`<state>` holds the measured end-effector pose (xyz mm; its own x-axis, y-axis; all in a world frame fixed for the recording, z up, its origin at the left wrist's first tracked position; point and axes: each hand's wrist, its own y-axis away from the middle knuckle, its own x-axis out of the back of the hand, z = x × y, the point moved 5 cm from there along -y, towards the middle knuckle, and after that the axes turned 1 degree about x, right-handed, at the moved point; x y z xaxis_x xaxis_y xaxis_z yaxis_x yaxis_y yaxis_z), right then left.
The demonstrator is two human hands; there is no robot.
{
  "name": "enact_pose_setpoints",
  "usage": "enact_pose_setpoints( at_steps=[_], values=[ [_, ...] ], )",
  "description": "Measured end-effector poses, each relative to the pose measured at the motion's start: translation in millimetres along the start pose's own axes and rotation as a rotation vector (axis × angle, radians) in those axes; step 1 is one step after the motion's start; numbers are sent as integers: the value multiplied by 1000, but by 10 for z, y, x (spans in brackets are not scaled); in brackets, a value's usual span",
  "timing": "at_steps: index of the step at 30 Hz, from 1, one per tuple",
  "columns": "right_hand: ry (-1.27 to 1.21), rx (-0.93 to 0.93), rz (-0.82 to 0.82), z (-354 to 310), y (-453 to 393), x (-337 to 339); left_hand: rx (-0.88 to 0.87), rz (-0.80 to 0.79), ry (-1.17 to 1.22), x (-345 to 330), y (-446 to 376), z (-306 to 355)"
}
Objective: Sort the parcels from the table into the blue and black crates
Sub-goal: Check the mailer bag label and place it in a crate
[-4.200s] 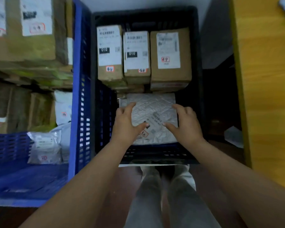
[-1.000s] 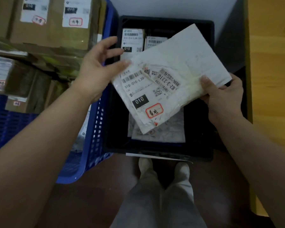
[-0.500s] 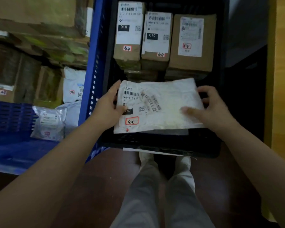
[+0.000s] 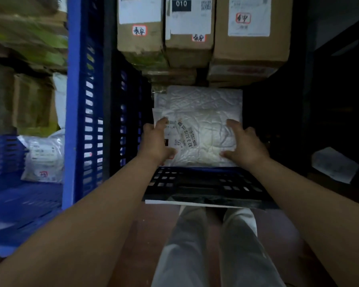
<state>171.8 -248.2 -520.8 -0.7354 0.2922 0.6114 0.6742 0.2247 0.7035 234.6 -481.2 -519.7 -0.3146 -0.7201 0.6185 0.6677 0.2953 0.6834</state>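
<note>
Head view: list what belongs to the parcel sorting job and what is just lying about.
Part of the job:
- white mailer, pressed down by left hand and right hand
- black crate
- blue crate
- cardboard boxes already in the black crate
- bagged parcel in the blue crate

Just lying about:
- loose paper on the dark floor, right

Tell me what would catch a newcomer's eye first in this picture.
The bright white mailer bag stands out, lying low in the black crate with the left hand and right hand spread on its two sides. Behind it, three brown cardboard boxes with white labels stand side by side. At left is the blue crate with more parcels.
</note>
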Motion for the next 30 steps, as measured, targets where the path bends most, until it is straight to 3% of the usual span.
enact_pose_setpoints(
  at_steps=[9, 18, 25, 30],
  values=[
    [166, 13, -39, 17, -95, -93, -1, 11, -139, -59, -105, -31],
    [123, 110, 82, -386, 753, 521, -221, 81, -106, 428, 709, 519],
    [133, 256, 421, -721, 1500, 1550, -525, 191, -150, 1037, 1283, 1491],
    [132, 253, 701, -522, 1858, 2297, -738, 287, -114, 1203, 1584, 2415]
  ],
)
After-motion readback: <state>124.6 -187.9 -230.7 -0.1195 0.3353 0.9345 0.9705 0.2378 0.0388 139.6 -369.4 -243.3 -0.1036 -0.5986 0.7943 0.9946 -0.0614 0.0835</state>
